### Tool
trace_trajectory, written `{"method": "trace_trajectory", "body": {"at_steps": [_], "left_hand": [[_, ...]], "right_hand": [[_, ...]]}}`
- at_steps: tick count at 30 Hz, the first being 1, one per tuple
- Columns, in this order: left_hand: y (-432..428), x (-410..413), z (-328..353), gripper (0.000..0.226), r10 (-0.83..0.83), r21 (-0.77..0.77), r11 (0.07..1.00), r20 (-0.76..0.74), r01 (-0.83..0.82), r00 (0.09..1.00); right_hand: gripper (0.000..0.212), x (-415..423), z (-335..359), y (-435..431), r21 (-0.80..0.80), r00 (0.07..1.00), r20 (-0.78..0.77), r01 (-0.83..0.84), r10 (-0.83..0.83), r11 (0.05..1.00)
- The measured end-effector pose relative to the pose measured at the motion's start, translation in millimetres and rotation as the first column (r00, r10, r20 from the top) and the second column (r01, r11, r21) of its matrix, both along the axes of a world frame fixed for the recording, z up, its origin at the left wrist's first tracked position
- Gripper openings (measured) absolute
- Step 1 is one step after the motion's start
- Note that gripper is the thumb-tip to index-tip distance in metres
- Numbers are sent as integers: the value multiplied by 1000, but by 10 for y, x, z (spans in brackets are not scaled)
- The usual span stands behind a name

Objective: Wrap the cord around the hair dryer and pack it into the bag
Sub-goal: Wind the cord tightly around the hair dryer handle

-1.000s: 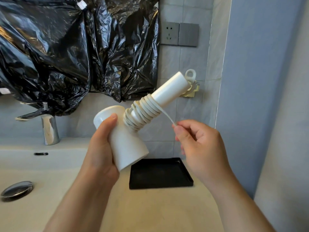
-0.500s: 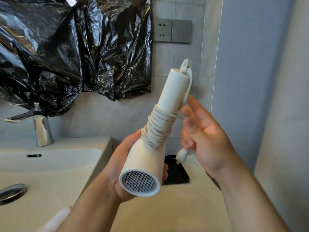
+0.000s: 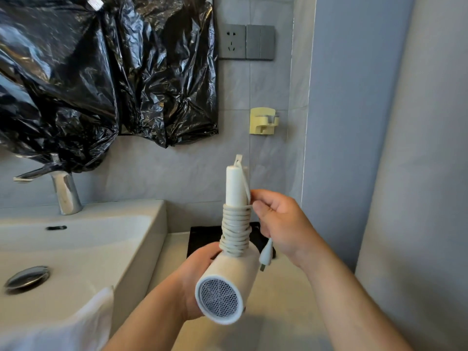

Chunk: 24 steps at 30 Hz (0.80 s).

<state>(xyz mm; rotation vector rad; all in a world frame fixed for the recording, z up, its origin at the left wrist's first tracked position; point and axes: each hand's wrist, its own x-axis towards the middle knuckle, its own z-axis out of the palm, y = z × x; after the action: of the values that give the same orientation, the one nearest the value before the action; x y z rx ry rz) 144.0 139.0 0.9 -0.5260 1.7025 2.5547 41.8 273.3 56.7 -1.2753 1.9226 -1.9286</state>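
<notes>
White hair dryer [image 3: 236, 188], perhaps cream cord [image 3: 235, 229]

Home bathroom: white sink [image 3: 83, 239], chrome faucet [image 3: 63, 188], grey tiled wall [image 3: 177, 173], socket [image 3: 231, 41].

The tabletop [image 3: 278, 312] is pale beige and smooth. It sits in a corner, with grey wall tiles behind it and a blue-grey wall on its right. A flat black tray [image 3: 202, 236] lies on it at the back, close to the tiled wall. Part of the tray is hidden. On the left, a white sink [image 3: 141, 236] stands on the tabletop, and its side rises above the flat top. The sink has a shiny round plug [image 3: 26, 277] in its bowl and a silver tap [image 3: 63, 188] at its back edge.
</notes>
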Motion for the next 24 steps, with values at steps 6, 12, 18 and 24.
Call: {"method": "trace_trajectory", "body": {"at_steps": [6,12,18,24], "left_hand": [[203,324,-195,53,142,-46,989,-11,-142,990],[334,633,-269,43,194,-242,948,-66,-205,979],[215,639,-472,42,247,-365,898,-42,-245,968],[331,596,-475,44,282,-457,845,-63,-279,957]], "right_hand": [[35,375,-296,150,69,999,46,-3,0,998],[35,541,-484,274,55,997,61,-42,39,998],[38,609,-670,214,46,993,83,-89,85,995],[39,603,-712,200,27,994,52,-98,97,995]]}}
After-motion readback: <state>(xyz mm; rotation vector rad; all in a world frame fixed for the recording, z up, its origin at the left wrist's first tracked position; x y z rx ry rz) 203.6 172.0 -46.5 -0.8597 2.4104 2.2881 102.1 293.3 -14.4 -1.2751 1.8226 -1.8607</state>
